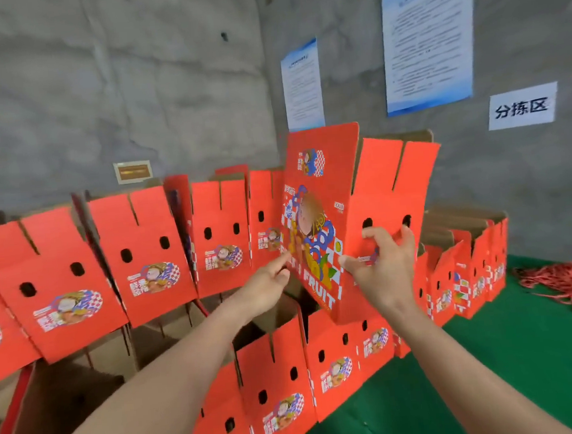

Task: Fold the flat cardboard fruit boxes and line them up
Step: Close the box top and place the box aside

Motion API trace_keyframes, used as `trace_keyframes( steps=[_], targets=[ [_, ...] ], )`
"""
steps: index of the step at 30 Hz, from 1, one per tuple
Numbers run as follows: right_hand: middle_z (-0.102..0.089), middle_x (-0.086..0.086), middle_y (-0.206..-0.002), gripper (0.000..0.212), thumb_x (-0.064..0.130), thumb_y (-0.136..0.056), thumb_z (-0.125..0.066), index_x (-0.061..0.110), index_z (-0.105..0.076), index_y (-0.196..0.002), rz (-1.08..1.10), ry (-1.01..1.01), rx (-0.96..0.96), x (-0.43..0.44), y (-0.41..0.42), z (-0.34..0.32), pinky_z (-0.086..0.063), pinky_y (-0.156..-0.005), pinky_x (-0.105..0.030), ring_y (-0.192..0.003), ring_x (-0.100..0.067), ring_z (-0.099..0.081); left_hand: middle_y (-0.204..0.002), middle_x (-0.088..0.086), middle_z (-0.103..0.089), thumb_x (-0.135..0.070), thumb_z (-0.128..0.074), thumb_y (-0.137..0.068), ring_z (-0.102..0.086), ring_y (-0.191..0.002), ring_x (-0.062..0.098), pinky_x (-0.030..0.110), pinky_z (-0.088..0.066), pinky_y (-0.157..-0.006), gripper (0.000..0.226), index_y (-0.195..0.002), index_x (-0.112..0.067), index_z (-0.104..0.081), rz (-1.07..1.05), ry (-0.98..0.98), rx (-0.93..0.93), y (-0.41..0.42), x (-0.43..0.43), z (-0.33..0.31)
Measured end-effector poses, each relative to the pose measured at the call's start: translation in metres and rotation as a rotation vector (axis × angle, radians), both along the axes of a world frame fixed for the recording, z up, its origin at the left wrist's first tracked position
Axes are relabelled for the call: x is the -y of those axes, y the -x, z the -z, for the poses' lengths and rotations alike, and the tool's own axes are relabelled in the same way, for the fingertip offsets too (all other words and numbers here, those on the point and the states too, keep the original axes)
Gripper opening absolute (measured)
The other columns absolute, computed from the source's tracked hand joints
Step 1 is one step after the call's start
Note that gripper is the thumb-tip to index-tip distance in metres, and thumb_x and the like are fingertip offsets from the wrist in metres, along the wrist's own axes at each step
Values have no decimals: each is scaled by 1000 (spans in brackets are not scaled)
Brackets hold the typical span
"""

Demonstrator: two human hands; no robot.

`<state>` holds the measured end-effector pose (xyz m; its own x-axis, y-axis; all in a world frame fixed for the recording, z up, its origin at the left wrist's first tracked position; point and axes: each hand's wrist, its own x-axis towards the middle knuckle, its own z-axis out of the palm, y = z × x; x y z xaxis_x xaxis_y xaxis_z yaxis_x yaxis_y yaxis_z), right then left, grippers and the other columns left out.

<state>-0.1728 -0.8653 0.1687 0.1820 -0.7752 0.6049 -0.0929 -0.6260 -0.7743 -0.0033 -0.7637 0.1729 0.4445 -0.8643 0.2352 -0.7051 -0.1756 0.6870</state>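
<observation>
The held box [315,214], of glossy red corrugated cardboard, carries "FRUIT" in white capitals low on its printed face, under a cartoon figure amid blue and white checks; the smaller lettering there is too blurred to read. It is raised and tilted above the rows of folded boxes [143,248], which show the same oval logo, paired oval holes and slit top flaps with brown insides. The right hand [381,267] has its grip clenched round the box's corner, thumb on the printed face, fingers on the side panel below the holes. The left hand [266,287] lays a straight forefinger on the face's left edge with its other fingers curled; I cannot tell whether it pinches. On the rough grey wall [129,75] a white sign [522,106] reads "分拣区"; two blue-edged notices [426,38] and a small brown plaque [133,171] are illegible. Tangled red cords [570,280], cut off at the right, lie on the green surface [494,354].
</observation>
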Motion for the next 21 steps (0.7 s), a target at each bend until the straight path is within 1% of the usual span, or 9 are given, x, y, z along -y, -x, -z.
trace_keyframes(
  steps=[3,4,6,9,12,14,17,19,21],
  targets=[
    [-8,-24,-153,47,20,-75,-79,19,-61,-118,80,-29,-48,38,-38,4,-17,-115,-34,-144,-36,-6,-155,2,-28,-22,-27,-104,-25,-143,17,18,-19,-109,45,-150,-20,-26,-46,-153,226,-34,17,31],
    [-4,-24,-154,47,20,-77,-77,20,-59,-121,94,-36,-61,50,-52,5,-15,-115,-35,-144,-37,-3,-154,4,-30,-22,-26,-105,-27,-142,19,20,-22,-109,46,-150,-20,-24,-51,-212,294,-45,20,42],
    [2,-23,-156,49,21,-82,-72,21,-54,-128,112,-25,-88,70,-79,11,-13,-115,-38,-144,-41,-2,-156,5,-25,-19,-25,-104,-24,-143,18,18,-19,-110,47,-151,-20,-18,-6,-289,379,-64,21,63],
    [10,-21,-156,59,30,-93,-58,28,-32,-145,129,-18,-220,91,-116,27,-25,-109,-49,-142,-45,-2,-160,-3,-3,-18,-27,-104,-10,-146,15,17,-12,-112,52,-151,-34,-10,96,-362,431,-81,20,84],
    [12,-21,-157,65,33,-99,-46,30,-9,-152,182,-1,-272,106,-140,39,-30,-106,-54,-142,-46,0,-160,-9,7,-26,-26,-104,-17,-145,17,19,-21,-109,54,-146,-47,0,167,-358,455,-85,23,90],
    [10,-20,-157,67,27,-100,-44,22,-4,-153,227,67,-298,116,-150,38,-30,-107,-52,-143,-44,-2,-159,-11,7,-24,-27,-104,-21,-144,18,26,-27,-112,55,-144,-53,-1,181,-375,466,-84,25,91],
    [11,-17,-158,74,4,-95,-44,15,2,-153,206,42,-361,132,-155,34,-36,-104,-49,-142,-45,-8,-159,-13,0,-21,-28,-103,-14,-146,15,29,-21,-116,59,-142,-57,-2,168,-406,449,-85,26,93],
    [11,-18,-158,86,-9,-89,-40,19,10,-152,164,-36,-383,138,-154,37,-41,-96,-46,-138,-48,-19,-159,-14,-3,-19,-29,-103,-12,-146,15,29,-20,-117,61,-142,-58,-3,163,-414,444,-83,25,93],
    [17,-17,-157,97,-18,-82,-37,28,13,-151,168,-5,-395,139,-152,42,-45,-83,-42,-138,-49,-20,-159,-14,-4,-19,-29,-103,-14,-146,15,30,-22,-116,61,-142,-58,-3,154,-414,456,-82,26,93]
  ],
)
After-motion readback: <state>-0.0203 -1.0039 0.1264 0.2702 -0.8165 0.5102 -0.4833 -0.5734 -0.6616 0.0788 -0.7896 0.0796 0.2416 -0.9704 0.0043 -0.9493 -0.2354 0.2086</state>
